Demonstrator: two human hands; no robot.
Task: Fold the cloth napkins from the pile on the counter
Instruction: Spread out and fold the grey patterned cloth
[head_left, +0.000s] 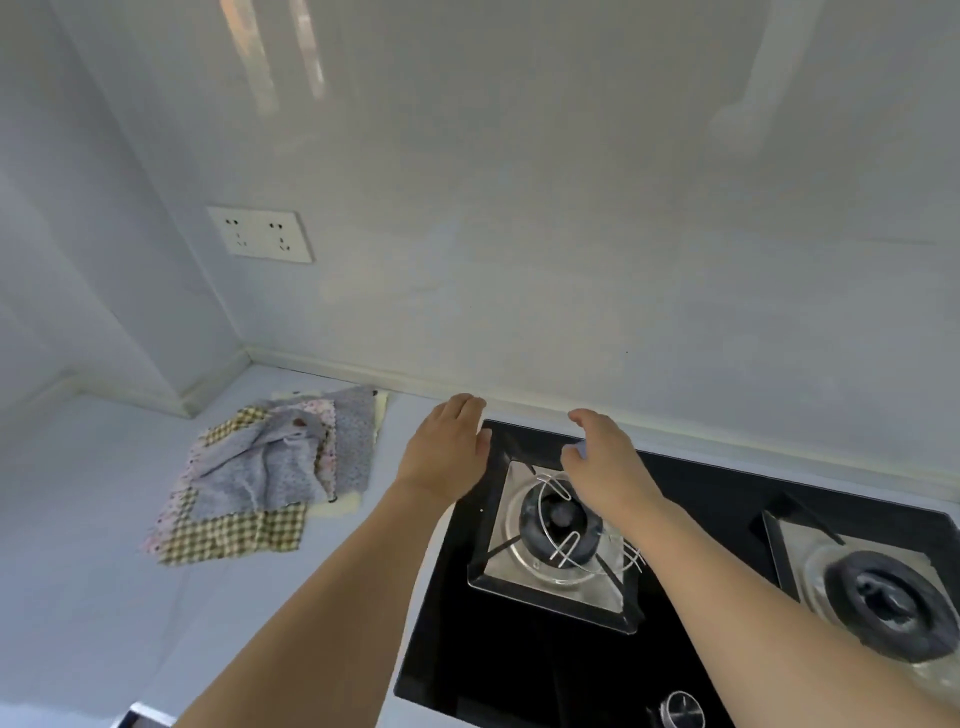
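We see the pile of cloth napkins (260, 478) lying on the pale surface (78, 519) near its back left corner, just in front of the wall. The pile is loose and overlapping: a checked napkin at the bottom, a grey-blue patterned one crumpled on top, floral ones beneath and behind. Its long axis runs from the near left toward the far right, ending close to the back edge.

Both our hands reach forward, well to the right of the pile, touching none of the cloth. Our left hand (447, 452) hovers over the surface at the left edge of the black gas hob (519, 649), fingers straight and together, holding nothing. Our right hand (602, 457) hangs above the hob's left burner (558, 525), fingers loosely curved and empty.
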